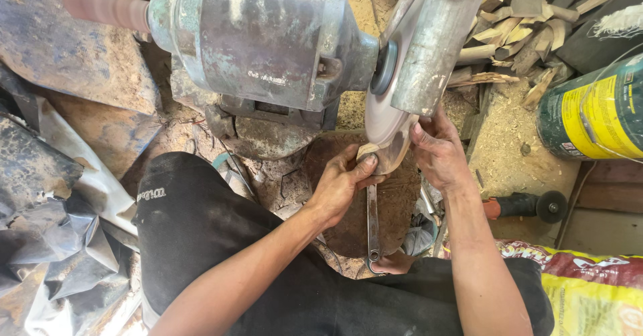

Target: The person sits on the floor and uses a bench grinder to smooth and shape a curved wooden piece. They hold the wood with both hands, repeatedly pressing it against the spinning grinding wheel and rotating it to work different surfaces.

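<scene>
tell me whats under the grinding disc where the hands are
A small wooden piece held by the left hand and right hand; below lies a wrench on a brown board. The disc's lower edge is covered.

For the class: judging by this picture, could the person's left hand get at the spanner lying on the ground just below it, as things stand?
Probably yes, once freed. The spanner lies uncovered directly below the left hand, with nothing between them. But that hand, with the right hand, is pressing a small wooden piece to the grinder disc.
</scene>
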